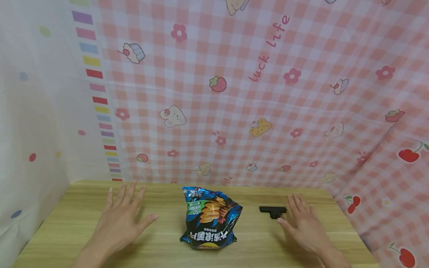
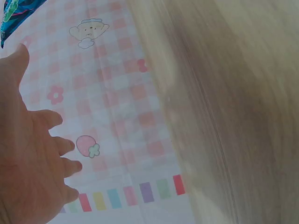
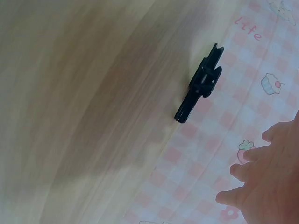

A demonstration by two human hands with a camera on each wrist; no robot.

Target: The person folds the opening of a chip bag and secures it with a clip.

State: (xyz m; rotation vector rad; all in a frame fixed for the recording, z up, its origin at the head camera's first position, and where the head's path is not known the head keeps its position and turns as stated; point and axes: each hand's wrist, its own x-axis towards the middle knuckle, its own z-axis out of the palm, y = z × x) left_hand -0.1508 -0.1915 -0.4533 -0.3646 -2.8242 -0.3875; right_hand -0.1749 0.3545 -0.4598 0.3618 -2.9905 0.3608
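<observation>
A blue and black bag of potato chips (image 1: 212, 219) lies on the wooden table in the middle of the head view, its printed lettering upside down. To its left, my left hand (image 1: 117, 225) is spread with fingers extended and holds nothing. On the other side my right hand (image 1: 303, 227) has its fingers stretched forward, also holding nothing. Just left of the right hand lies a black bag clip (image 1: 273, 211), a wide bar with a short tab; the thumb tip is close to it. The right wrist view shows the clip (image 3: 200, 86) apart from the fingers.
The light wooden table (image 1: 161, 253) ends at the back against a pink checked cloth (image 1: 201, 96). White cloth (image 1: 37, 111) hangs on the left side, and more checked cloth with cherries (image 1: 399, 186) stands on the right.
</observation>
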